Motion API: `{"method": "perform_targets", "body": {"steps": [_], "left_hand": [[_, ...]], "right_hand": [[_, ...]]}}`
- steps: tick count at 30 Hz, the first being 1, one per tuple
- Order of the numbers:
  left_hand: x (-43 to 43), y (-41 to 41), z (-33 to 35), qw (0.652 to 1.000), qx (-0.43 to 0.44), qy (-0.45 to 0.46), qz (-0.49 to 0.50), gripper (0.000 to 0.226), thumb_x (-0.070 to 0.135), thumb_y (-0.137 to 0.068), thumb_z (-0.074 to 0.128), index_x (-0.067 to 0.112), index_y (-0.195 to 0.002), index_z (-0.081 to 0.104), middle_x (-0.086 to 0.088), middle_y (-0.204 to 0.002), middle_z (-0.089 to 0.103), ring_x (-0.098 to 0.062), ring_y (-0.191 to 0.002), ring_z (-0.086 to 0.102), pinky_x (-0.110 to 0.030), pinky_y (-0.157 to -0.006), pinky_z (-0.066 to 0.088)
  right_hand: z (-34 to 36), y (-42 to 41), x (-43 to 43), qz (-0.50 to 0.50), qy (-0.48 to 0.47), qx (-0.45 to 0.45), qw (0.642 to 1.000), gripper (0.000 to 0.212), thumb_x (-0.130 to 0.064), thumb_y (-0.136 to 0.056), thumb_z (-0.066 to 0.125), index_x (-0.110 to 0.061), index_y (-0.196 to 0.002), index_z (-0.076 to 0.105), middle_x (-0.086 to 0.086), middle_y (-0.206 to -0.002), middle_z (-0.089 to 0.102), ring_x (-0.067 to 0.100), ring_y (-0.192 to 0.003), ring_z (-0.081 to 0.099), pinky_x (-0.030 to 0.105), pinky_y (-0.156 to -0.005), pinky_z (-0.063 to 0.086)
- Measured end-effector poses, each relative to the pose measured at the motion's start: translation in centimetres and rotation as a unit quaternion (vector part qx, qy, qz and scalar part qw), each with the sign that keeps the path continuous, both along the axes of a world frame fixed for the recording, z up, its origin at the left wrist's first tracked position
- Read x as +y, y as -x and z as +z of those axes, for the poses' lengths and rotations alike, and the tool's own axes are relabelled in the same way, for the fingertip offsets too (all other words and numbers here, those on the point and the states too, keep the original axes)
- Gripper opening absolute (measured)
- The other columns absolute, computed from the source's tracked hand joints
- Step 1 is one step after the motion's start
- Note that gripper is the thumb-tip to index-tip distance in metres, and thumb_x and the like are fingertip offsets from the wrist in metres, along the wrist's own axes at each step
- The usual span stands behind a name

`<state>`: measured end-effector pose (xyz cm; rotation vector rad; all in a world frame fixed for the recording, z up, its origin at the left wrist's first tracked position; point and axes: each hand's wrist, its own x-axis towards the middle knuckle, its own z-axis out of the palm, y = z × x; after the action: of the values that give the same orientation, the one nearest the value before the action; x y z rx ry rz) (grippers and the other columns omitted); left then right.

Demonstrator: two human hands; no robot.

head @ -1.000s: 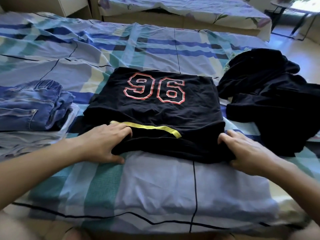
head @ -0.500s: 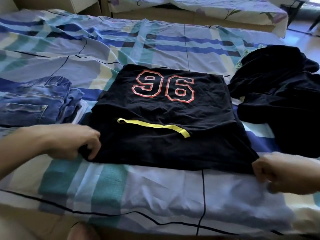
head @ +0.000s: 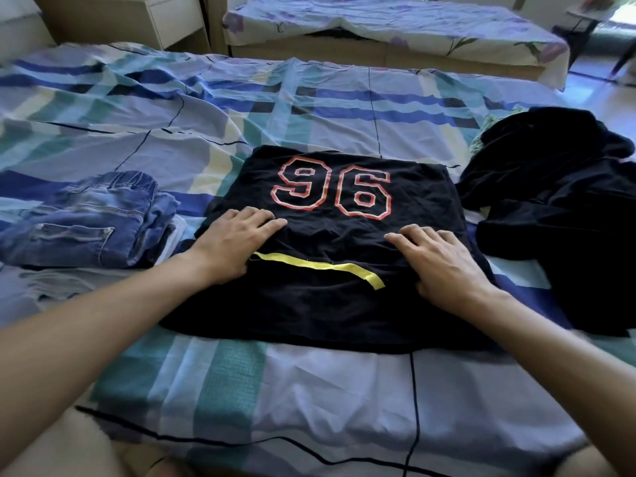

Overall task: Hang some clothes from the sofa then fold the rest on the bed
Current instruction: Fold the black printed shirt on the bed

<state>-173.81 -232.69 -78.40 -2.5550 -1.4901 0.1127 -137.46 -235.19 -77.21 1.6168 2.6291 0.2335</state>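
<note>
A black shirt (head: 327,304) with a red "96" and a yellow stripe lies flat on the checked bedsheet (head: 309,390), near the bed's front edge. My left hand (head: 234,242) rests flat on the shirt's left side, fingers straight. My right hand (head: 444,263) lies flat on its right side, fingers spread. Folded blue jeans (head: 82,222) sit on a pale garment at the left. A heap of unfolded black clothes (head: 564,208) lies at the right.
A second bed with a flowered cover (head: 395,29) stands beyond this one. A wooden bedside cabinet (head: 165,18) is at the back left. A dark-legged table (head: 592,25) stands on the floor at the far right.
Both hands let go of the shirt's lower corners and moved up onto its middle, now lying flat on the cloth. The shirt lies spread lower toward the front edge.
</note>
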Motion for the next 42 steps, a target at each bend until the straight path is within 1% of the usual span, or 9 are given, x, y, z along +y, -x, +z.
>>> {"method": "perform_targets", "body": {"steps": [7, 15, 19, 23, 27, 29, 34, 37, 42], "left_hand": [[1.7, -2.0, 1.0, 0.989, -0.139, -0.042, 0.035, 0.058, 0.008, -0.074, 0.058, 0.03, -0.128, 0.061, 0.005, -0.111, 0.07, -0.026, -0.103, 0.066, -0.039, -0.078, 0.052], [1.9, -0.3, 7.2, 0.973, -0.227, -0.004, 0.049, 0.046, 0.018, -0.072, 0.051, 0.03, -0.111, 0.071, -0.004, -0.096, 0.076, -0.033, -0.091, 0.068, -0.045, -0.078, 0.054], [0.1, 0.6, 10.4, 0.968, -0.234, 0.091, -0.014, 0.03, 0.009, -0.087, 0.059, 0.036, -0.094, 0.068, 0.02, -0.071, 0.065, -0.004, -0.067, 0.059, -0.025, -0.065, 0.042], [-2.6, 0.8, 9.3, 0.973, -0.132, 0.184, -0.044, 0.036, 0.013, -0.081, 0.062, 0.044, -0.101, 0.063, 0.021, -0.078, 0.059, 0.0, -0.076, 0.056, -0.012, -0.071, 0.037], [-4.0, -0.5, 6.4, 0.954, 0.075, 0.289, -0.029, 0.051, 0.047, -0.07, 0.073, 0.043, -0.114, 0.049, 0.018, -0.099, 0.046, -0.011, -0.102, 0.057, -0.028, -0.078, 0.044], [-4.5, -1.0, 6.1, 0.943, 0.122, 0.309, -0.011, 0.074, 0.064, -0.061, 0.077, 0.041, -0.123, 0.041, 0.019, -0.108, 0.04, -0.009, -0.106, 0.053, -0.03, -0.077, 0.043], [-5.5, -1.9, 6.5, 0.966, 0.021, 0.248, -0.074, 0.073, 0.086, -0.069, 0.054, 0.044, -0.127, 0.037, 0.023, -0.114, 0.035, 0.001, -0.109, 0.038, -0.03, -0.091, 0.045], [-5.7, -3.2, 5.4, 0.95, -0.047, 0.296, -0.082, 0.045, 0.07, -0.093, 0.043, 0.041, -0.126, 0.048, 0.019, -0.113, 0.041, 0.001, -0.11, 0.041, -0.023, -0.095, 0.04], [-4.1, -3.4, 4.3, 0.955, -0.057, 0.284, -0.065, 0.019, 0.052, -0.097, 0.053, 0.037, -0.109, 0.051, 0.017, -0.093, 0.049, -0.006, -0.091, 0.052, -0.027, -0.088, 0.044]], "right_hand": [[-0.7, 0.6, 2.5, -0.037, -0.076, 0.073, 0.994, 0.03, -0.005, -0.081, 0.056, -0.021, -0.106, 0.059, -0.004, -0.095, 0.059, 0.024, -0.098, 0.061, 0.034, -0.061, 0.041], [5.1, -0.6, 2.4, -0.039, -0.069, 0.21, 0.975, 0.039, -0.013, -0.064, 0.054, -0.026, -0.1, 0.063, -0.006, -0.099, 0.069, 0.032, -0.097, 0.065, 0.043, -0.071, 0.053], [8.4, -1.9, 0.7, 0.003, -0.001, 0.249, 0.968, 0.016, -0.022, -0.07, 0.054, -0.026, -0.085, 0.058, -0.007, -0.069, 0.058, 0.018, -0.066, 0.054, 0.045, -0.065, 0.052], [8.4, -2.1, -1.9, 0.045, 0.136, 0.15, 0.978, 0.022, -0.018, -0.073, 0.066, -0.036, -0.077, 0.054, -0.015, -0.069, 0.056, 0.0, -0.065, 0.05, 0.03, -0.062, 0.042], [5.3, -1.4, -3.0, 0.021, 0.274, -0.082, 0.958, 0.028, -0.018, -0.079, 0.061, -0.034, -0.098, 0.049, -0.012, -0.103, 0.052, 0.017, -0.105, 0.055, 0.032, -0.083, 0.045], [4.8, -1.0, -3.3, -0.005, 0.326, -0.137, 0.935, 0.035, -0.019, -0.079, 0.066, -0.034, -0.098, 0.041, -0.012, -0.101, 0.041, 0.015, -0.099, 0.05, 0.03, -0.079, 0.041], [6.1, -0.7, -3.2, -0.033, 0.298, -0.169, 0.939, 0.029, -0.018, -0.077, 0.066, -0.028, -0.09, 0.043, -0.01, -0.096, 0.049, 0.022, -0.097, 0.057, 0.037, -0.08, 0.049], [6.7, -0.4, -4.0, -0.038, 0.305, -0.21, 0.928, 0.026, -0.013, -0.08, 0.06, -0.029, -0.075, 0.041, -0.009, -0.081, 0.043, 0.025, -0.089, 0.057, 0.031, -0.065, 0.042], [6.6, -1.6, -3.7, -0.094, 0.436, -0.147, 0.883, 0.051, -0.064, -0.062, 0.079, -0.027, -0.094, 0.065, -0.01, -0.087, 0.068, 0.011, -0.076, 0.059, 0.029, -0.062, 0.045]]}}
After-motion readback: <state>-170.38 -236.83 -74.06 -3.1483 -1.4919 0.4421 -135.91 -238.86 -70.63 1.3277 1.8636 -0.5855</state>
